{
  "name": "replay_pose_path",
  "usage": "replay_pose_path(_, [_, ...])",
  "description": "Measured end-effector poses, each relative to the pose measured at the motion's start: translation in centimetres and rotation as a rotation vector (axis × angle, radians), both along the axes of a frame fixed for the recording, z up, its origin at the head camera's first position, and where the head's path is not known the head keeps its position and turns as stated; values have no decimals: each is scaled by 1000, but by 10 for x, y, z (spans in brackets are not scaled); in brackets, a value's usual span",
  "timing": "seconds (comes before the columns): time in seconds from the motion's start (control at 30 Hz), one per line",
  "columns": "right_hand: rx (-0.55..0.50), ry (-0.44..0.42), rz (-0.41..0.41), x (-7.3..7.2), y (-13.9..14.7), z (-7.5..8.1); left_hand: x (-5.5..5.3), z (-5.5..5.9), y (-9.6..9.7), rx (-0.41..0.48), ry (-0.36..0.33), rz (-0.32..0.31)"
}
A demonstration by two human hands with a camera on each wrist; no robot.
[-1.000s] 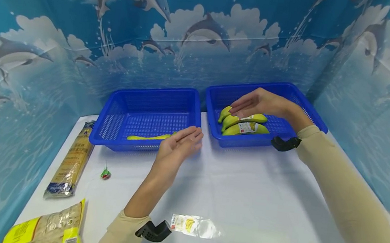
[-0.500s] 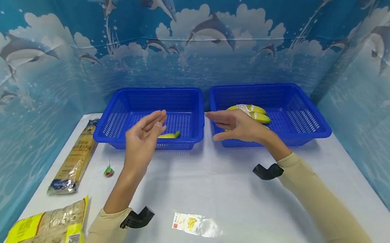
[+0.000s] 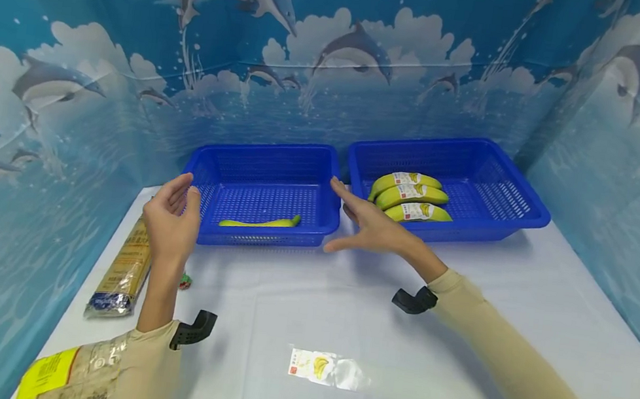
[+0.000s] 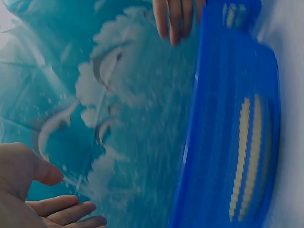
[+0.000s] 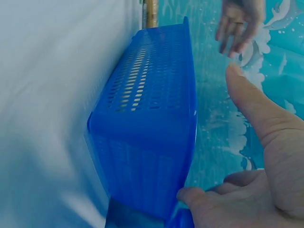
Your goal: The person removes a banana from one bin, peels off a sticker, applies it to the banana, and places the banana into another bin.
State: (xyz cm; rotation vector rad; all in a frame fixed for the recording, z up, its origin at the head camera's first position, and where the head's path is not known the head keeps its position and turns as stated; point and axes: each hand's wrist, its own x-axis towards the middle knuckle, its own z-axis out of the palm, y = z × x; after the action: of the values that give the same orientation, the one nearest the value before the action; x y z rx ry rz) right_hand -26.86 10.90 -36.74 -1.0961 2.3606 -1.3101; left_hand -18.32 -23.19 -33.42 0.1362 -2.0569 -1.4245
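Note:
My left hand is raised at the left end of the left blue basket, thumb apart from the fingers and nothing held. At that basket's right end my right hand spreads thumb and fingers, also holding nothing; it overlaps the front left corner of the right blue basket. A yellow banana with a green tip lies along the front inside the left basket. Three labelled bananas lie side by side in the right one. The right wrist view shows the basket wall beside my right fingers.
A long pasta packet lies at the left, partly behind my left hand. A small green and red lollipop shows beside my left wrist. A yellow bag is front left, and a clear banana-printed wrapper lies front centre.
Both hands have moved left: the left from the left basket's front right to its left end, the right from above the bananas to the gap between the baskets. My right thumb and fingers have spread.

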Motion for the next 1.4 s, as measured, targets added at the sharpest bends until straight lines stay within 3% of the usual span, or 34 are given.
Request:
replay_pose_path(0.07, [15, 3, -33, 1, -4, -2, -3, -4, -12, -25, -42, 81])
replay_pose_path(0.17, [37, -15, -84, 4, -10, -5, -7, -10, -26, -32, -143, 152])
replay_pose_path(0.33, [46, -66, -138, 6, -16, -9, -14, -20, -45, 37, -362, 173])
replay_pose_path(0.47, [33, -72, -149, 7, -18, -11, -18, -27, -57, 106, -461, 193])
replay_pose_path(0.63, [21, -59, -144, 9, -19, -12, -24, -37, -66, 165, -489, 207])
replay_pose_path(0.77, [20, -59, -133, 10, -18, -12, -27, -43, -66, 152, -488, 186])
replay_pose_path(0.93, [111, 1, -98, 7, -17, -3, -28, -44, -67, 159, -471, 169])
replay_pose_path(1.13, [283, 24, -68, -4, -17, 28, -27, -42, -69, 191, -487, 144])
replay_pose_path(1.27, [343, 21, 71, -16, -23, 56, -28, -42, -68, 180, -490, 151])
replay_pose_path(1.4, [326, -15, 224, -33, -35, 82, -30, -42, -66, 168, -488, 159])
